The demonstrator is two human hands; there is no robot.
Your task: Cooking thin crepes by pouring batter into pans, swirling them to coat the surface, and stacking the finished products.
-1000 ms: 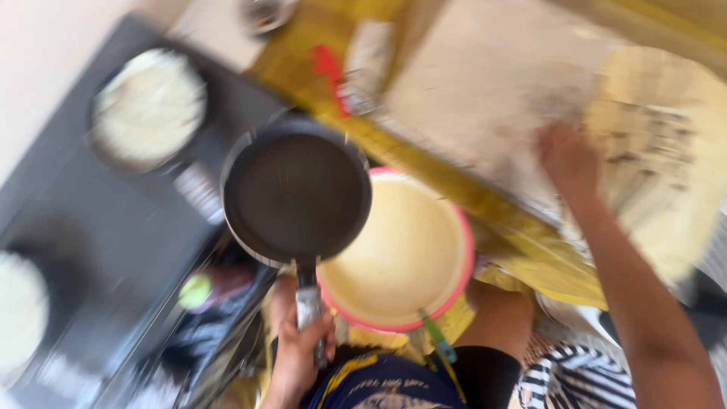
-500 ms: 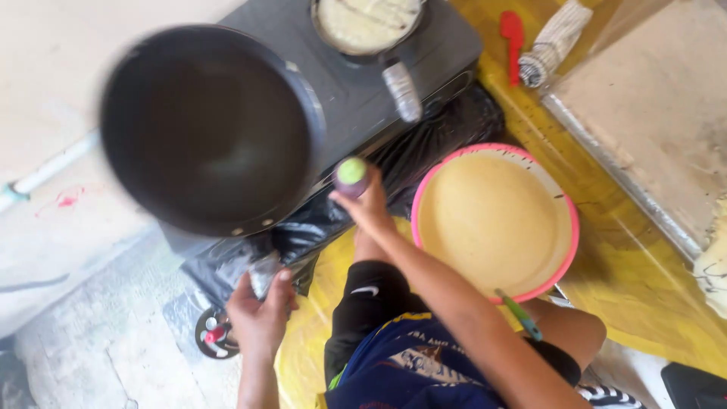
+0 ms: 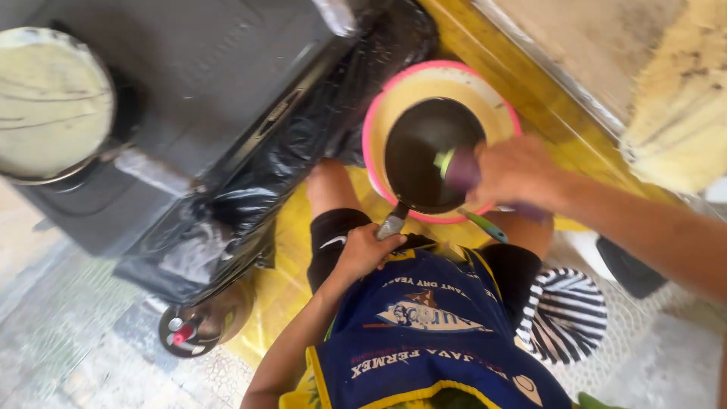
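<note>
A dark stove [image 3: 197,98] fills the upper left, seen from above. On its left burner sits a round pan [image 3: 49,106] covered with pale batter. A crumpled black plastic bag [image 3: 250,204] drapes down the stove's front edge, toward the person's knees. Yellow sheeting [image 3: 295,250] covers the floor under the seated person, who wears a blue apron [image 3: 424,333]. At the upper right lies a stack of thin pale sheets [image 3: 681,106] on a light board.

A pink-rimmed bowl [image 3: 447,91] of cream batter stands between the knees, just beyond the apron. A black frying pan [image 3: 428,155] hangs over the bowl, hiding much of the batter. The left hand [image 3: 363,250] is closed around the pan's handle, close to the apron. The right hand [image 3: 511,170] reaches in from the right over the pan's rim, fingers wrapped around a dark purple applicator [image 3: 458,168] with a light green tip that is at the pan's inner surface. A green-handled tool [image 3: 485,226] pokes out below the bowl's rim. A small round gas knob [image 3: 185,333] shows at the lower left.
</note>
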